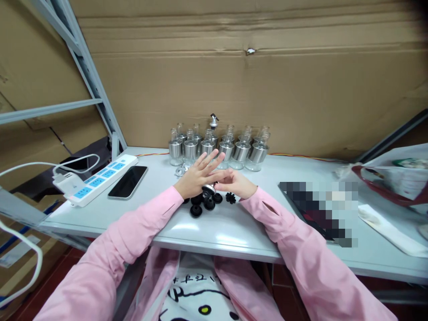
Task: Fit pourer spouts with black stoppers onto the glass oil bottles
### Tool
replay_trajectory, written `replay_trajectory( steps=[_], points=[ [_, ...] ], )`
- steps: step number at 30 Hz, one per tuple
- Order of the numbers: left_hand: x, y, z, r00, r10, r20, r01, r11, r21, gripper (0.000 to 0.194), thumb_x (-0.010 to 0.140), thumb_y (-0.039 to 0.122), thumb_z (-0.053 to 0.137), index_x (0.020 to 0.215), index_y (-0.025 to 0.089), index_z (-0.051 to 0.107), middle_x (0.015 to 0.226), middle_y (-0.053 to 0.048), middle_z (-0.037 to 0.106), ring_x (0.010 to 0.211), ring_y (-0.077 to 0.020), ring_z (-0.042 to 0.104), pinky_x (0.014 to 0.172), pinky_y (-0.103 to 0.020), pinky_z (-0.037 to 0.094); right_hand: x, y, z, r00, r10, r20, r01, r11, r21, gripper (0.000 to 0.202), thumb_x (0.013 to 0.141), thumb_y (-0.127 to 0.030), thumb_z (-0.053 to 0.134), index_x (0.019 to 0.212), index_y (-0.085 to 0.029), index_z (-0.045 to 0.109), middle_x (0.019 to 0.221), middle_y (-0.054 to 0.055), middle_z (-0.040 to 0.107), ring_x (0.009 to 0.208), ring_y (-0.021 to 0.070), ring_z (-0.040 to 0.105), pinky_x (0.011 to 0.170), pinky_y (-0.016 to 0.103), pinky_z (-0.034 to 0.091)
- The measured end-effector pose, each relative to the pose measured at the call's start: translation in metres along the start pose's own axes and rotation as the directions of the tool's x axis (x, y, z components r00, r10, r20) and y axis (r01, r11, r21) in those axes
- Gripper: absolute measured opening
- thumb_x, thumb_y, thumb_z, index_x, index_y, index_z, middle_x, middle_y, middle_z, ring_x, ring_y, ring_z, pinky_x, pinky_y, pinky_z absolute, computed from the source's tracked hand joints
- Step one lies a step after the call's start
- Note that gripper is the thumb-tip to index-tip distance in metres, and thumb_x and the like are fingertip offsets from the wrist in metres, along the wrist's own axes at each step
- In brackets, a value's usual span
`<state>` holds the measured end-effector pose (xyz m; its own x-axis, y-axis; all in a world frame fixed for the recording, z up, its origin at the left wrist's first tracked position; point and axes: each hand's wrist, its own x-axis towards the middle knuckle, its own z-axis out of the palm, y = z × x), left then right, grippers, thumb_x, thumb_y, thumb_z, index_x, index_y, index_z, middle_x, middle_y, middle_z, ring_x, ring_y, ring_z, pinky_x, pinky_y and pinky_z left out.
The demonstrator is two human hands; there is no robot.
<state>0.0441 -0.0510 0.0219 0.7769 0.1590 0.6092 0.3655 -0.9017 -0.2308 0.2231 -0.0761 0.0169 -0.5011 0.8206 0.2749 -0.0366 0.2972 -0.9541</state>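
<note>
My left hand (pixel 197 176) is over the table with several fingers stretched out and its thumb side hidden. A silver-and-black bottle stopper (pixel 208 190) shows under its palm, apparently held there. Beside it my right hand (pixel 238 183) has its fingertips pinched together against the left hand; what they hold, if anything, is too small to make out. Below the hands lie several round black rubber stoppers (pixel 196 210), and a cluster of small black parts (pixel 230 197) is near the right wrist. Silver metal pieces (pixel 181 170) lie just beyond the left hand.
Several glass bottles with steel sleeves (pixel 258 152) stand in rows at the back; a pourer (pixel 214 120) tops one. To the left are a phone (pixel 128 182) and a power strip (pixel 100 180). A dark, partly pixelated item (pixel 307 207) and a plastic bag (pixel 401 174) lie right.
</note>
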Motion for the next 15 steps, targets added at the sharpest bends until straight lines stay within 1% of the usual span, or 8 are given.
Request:
replay_trajectory(
  steps=[2, 3, 5, 7, 9, 11, 13, 15],
  points=[
    [0.0, -0.002, 0.002, 1.0, -0.015, -0.009, 0.015, 1.0, 0.004, 0.053, 0.09, 0.02, 0.039, 0.141, 0.029, 0.024, 0.152, -0.007, 0.015, 0.142, -0.0238, -0.001, 0.115, -0.05, 0.015, -0.001, -0.001, 0.0, 1.0, -0.001, -0.028, 0.0, 0.999, -0.042, 0.036, 0.057, -0.04, 0.078, 0.084, -0.017, 0.069, 0.075, 0.001, 0.068, 0.067, 0.0137, 0.062, 0.069, 0.031, 0.052],
    [0.0, -0.003, 0.003, 0.999, -0.037, -0.012, 0.037, 0.999, 0.003, 0.055, 0.091, 0.024, 0.039, 0.142, 0.025, 0.02, 0.152, -0.01, 0.015, 0.142, -0.024, 0.0, 0.115, -0.05, 0.015, -0.001, -0.002, 0.0, 0.999, -0.006, -0.051, 0.003, 0.998, -0.067, 0.038, 0.056, -0.04, 0.078, 0.086, -0.017, 0.068, 0.074, 0.001, 0.067, 0.066, 0.0136, 0.061, 0.068, 0.031, 0.052],
    [0.0, -0.005, 0.004, 0.995, -0.096, -0.013, 0.096, 0.995, -0.007, 0.066, 0.09, 0.04, 0.043, 0.144, 0.017, 0.014, 0.151, -0.016, 0.015, 0.142, -0.0261, 0.002, 0.114, -0.05, 0.016, -0.002, -0.003, -0.001, 0.992, -0.044, -0.122, 0.025, 0.989, -0.146, 0.044, 0.057, -0.042, 0.077, 0.093, -0.018, 0.067, 0.075, 0.001, 0.066, 0.064, 0.014, 0.06, 0.066, 0.032, 0.052],
    [0.0, -0.006, 0.003, 0.989, -0.147, -0.01, 0.147, 0.989, -0.012, 0.085, 0.081, 0.059, 0.048, 0.143, 0.01, 0.014, 0.149, -0.021, 0.018, 0.142, -0.0294, 0.007, 0.114, -0.05, 0.016, -0.002, -0.004, -0.002, 0.965, -0.143, -0.219, 0.078, 0.956, -0.283, 0.047, 0.059, -0.042, 0.077, 0.098, -0.018, 0.066, 0.079, 0.003, 0.065, 0.068, 0.0154, 0.06, 0.068, 0.033, 0.052],
    [0.001, -0.005, 0.002, 0.984, -0.177, -0.008, 0.177, 0.984, -0.007, 0.093, 0.073, 0.069, 0.05, 0.14, 0.009, 0.023, 0.147, -0.022, 0.025, 0.141, -0.0316, 0.012, 0.114, -0.05, 0.016, -0.003, -0.005, -0.003, 0.914, -0.29, -0.282, 0.136, 0.877, -0.461, 0.046, 0.062, -0.043, 0.075, 0.099, -0.019, 0.065, 0.083, 0.004, 0.065, 0.072, 0.0172, 0.059, 0.07, 0.034, 0.051],
    [0.002, -0.002, 0.001, 0.977, -0.212, -0.009, 0.213, 0.977, 0.002, 0.082, 0.075, 0.065, 0.052, 0.134, 0.011, 0.034, 0.143, -0.019, 0.035, 0.139, -0.031, 0.02, 0.114, -0.05, 0.016, -0.003, -0.007, -0.002, 0.868, -0.417, -0.268, 0.172, 0.76, -0.627, 0.043, 0.066, -0.045, 0.072, 0.1, -0.02, 0.065, 0.083, 0.005, 0.065, 0.073, 0.0183, 0.058, 0.07, 0.035, 0.051],
    [0.003, 0.001, 0.0, 0.964, -0.266, -0.005, 0.266, 0.964, 0.003, 0.06, 0.081, 0.054, 0.053, 0.124, 0.012, 0.044, 0.134, -0.016, 0.048, 0.135, -0.029, 0.031, 0.113, -0.05, 0.016, -0.004, -0.009, 0.0, 0.837, -0.51, -0.201, 0.203, 0.629, -0.75, 0.04, 0.072, -0.047, 0.067, 0.102, -0.022, 0.064, 0.083, 0.005, 0.065, 0.073, 0.019, 0.059, 0.071, 0.035, 0.05],
    [0.004, 0.005, 0.0, 0.943, -0.333, 0.017, 0.333, 0.943, -0.003, 0.039, 0.083, 0.042, 0.053, 0.111, 0.014, 0.053, 0.118, -0.012, 0.06, 0.123, -0.0264, 0.046, 0.111, -0.049, 0.02, -0.005, -0.01, 0.003, 0.806, -0.581, -0.114, 0.237, 0.493, -0.837, 0.039, 0.076, -0.048, 0.063, 0.105, -0.022, 0.063, 0.085, 0.007, 0.066, 0.078, 0.0204, 0.06, 0.074, 0.035, 0.049]
  ],
)
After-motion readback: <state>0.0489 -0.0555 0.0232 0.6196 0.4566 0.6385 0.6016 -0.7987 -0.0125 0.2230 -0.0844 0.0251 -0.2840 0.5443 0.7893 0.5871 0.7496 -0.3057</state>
